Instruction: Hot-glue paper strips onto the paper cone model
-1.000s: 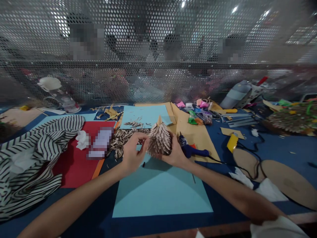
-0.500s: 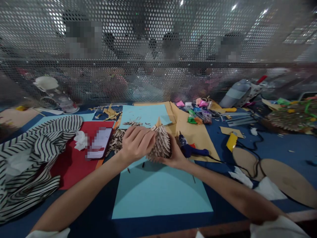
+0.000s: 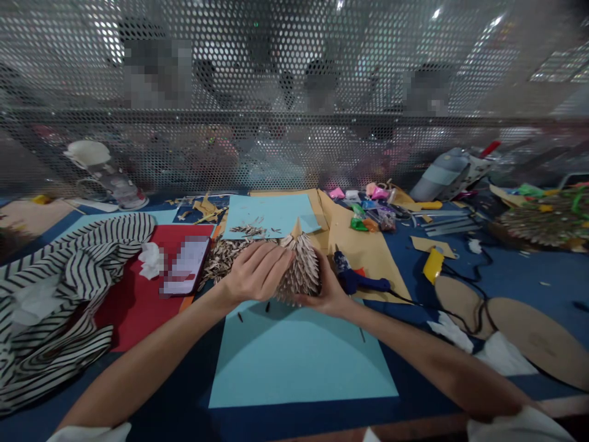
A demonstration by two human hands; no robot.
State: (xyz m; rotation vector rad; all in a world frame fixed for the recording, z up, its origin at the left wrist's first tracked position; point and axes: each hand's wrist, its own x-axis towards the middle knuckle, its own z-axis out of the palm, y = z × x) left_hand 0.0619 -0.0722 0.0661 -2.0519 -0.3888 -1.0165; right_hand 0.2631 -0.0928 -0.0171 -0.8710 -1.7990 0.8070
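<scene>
Left hand [image 3: 255, 271] flatter on cone [image 3: 306, 265], right hand [image 3: 329, 290] behind; bare sheet [image 3: 299, 362] nearside.

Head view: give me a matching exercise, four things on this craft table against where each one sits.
Things:
1. scaled cone
2. blue glue gun
3. phone
4. striped cloth

Places:
A. far left of the table
B. on the red sheet
C. between the left hand and the right hand
D. on the tan paper

Pairs: 1-C, 2-D, 3-B, 4-A.
</scene>
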